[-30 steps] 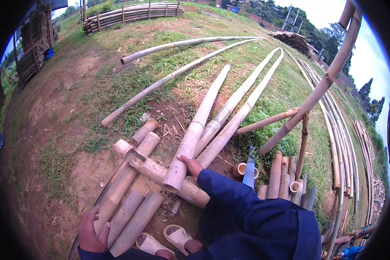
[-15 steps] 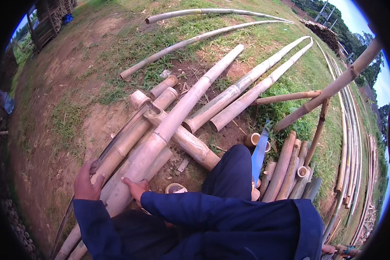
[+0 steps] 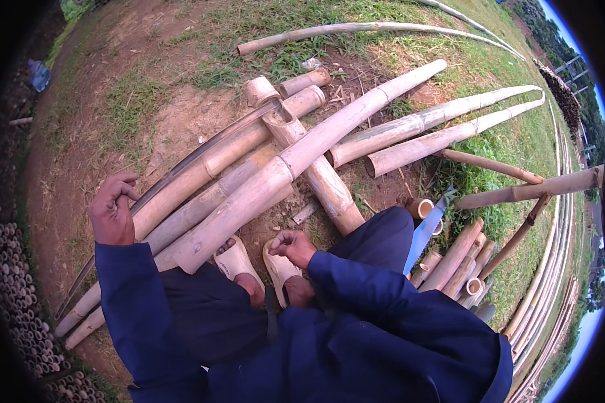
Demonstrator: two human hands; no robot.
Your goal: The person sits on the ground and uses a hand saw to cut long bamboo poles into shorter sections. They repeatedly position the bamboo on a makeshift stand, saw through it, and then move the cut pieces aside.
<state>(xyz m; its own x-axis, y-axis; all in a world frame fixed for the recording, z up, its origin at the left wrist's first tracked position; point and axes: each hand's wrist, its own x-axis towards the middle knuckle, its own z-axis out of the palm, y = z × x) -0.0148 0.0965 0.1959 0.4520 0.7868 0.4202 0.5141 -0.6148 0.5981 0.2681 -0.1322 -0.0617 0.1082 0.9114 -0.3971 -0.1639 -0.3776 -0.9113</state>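
Note:
My left hand (image 3: 112,209) is raised at the left, fingers bent but apart, with nothing visible in it. It is beside a long dark thin strip (image 3: 202,149) that runs along a bamboo pole (image 3: 232,151). My right hand (image 3: 293,248) hovers above a beige sandal (image 3: 280,266), its fingers curled together and no object showing in them. A thick pale bamboo pole (image 3: 292,161) slants across the middle, its near end by my knee. Under it lies a crosswise bamboo piece (image 3: 329,191) with a notch cut near its far end.
A blue saw blade (image 3: 427,232) leans at my right knee, its handle hidden. Short bamboo pieces (image 3: 456,264) lie beside it. A propped bamboo frame (image 3: 531,189) stands at the right. Long poles (image 3: 444,138) extend away over grass. Stacked bamboo ends (image 3: 13,282) fill the left edge.
Both hands have come off the thick pale bamboo pole. My right hand has drawn back over the sandals, and my left hand has lifted to the side. The view has shifted.

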